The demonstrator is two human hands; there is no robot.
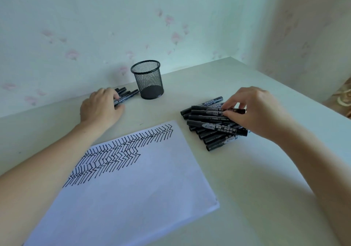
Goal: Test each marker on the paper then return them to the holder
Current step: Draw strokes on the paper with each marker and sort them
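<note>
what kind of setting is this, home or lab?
Most likely a home room with a desk pushed into a corner. Floral wallpaper covers the walls, and the plain white desk carries only a mesh pen holder, a marked-up sheet of paper and a pile of black markers. No lab equipment is visible.

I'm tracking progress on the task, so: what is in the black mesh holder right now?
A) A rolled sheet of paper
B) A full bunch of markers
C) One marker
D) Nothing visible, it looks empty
D: the mesh pen holder shows only its dark base, while markers lie by the left hand and in the pile under the right hand.
</note>
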